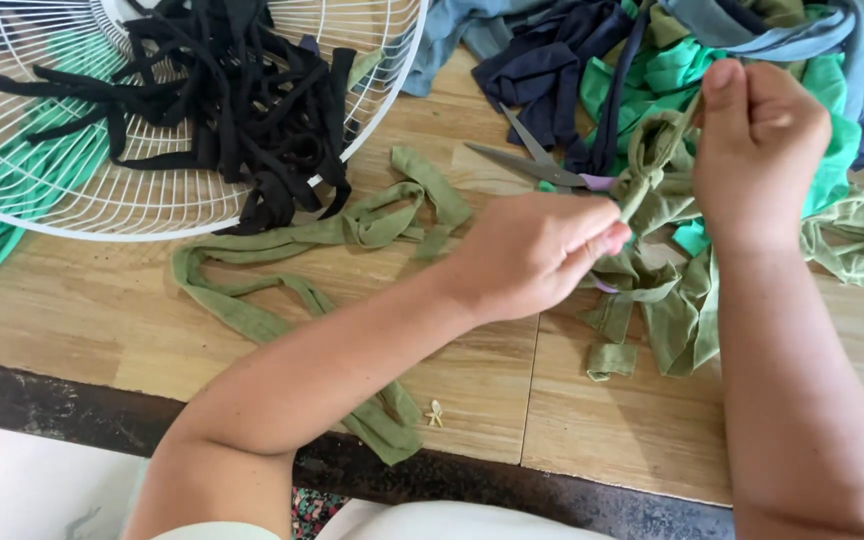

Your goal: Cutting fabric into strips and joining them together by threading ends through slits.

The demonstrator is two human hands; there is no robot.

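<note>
Olive-green fabric strip (657,150) is pinched taut between the left hand (532,250) and the right hand (757,140), just right of the scissors (537,160). Bare wooden table (102,310) is seen below the scissors, bounded by its dark front edge (32,400).

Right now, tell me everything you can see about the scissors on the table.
The scissors lie flat on the wooden table, their grey metal blades slightly parted and pointing up-left. Only a bit of a pale purple handle shows; the rest is hidden behind the olive fabric strip held by the left hand and the right hand. Neither hand touches them.
</note>
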